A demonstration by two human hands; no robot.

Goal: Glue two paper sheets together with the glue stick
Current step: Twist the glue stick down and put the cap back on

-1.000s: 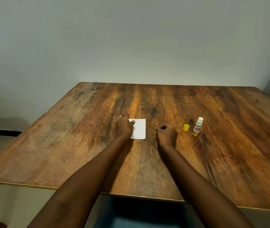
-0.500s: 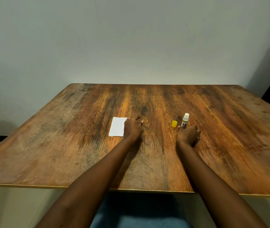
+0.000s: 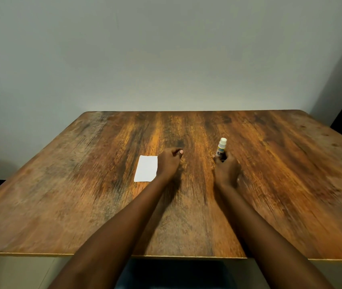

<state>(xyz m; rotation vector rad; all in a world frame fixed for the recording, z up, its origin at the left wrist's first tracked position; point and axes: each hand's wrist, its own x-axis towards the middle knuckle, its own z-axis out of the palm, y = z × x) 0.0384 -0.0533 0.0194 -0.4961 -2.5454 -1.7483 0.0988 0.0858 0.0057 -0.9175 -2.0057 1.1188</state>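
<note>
Obs. Right hand (image 3: 226, 171), right of frame centre: fingers curled round the lower barrel of the glue stick (image 3: 221, 147). Stick near upright, long axis running up the frame, top leaning slightly rightward. White top end stands clear above the fingers. Base is hidden by the hand, so whether it touches the tabletop (image 3: 280, 184) cannot be told.

Left hand (image 3: 169, 163), centre of frame: fingers loosely curled, thumb tip pointing right. The hand lies against the right edge of the paper sheet (image 3: 146, 168). Whether it pins or pinches that edge cannot be told.

Paper sheet: white, flat on the tabletop, left of centre, long axis running up the frame. Only one white rectangle can be made out; a second sheet is either stacked with it or out of sight.

Key relation: the sheet lies left of the glue stick, with the left hand between them. The left hand is nearer the sheet; the right hand carries the glue. Judgement: the next move calls for the stick to travel leftward to the paper, tip turned down, while the left hand steadies the sheet.

Containers: none in view.
</note>
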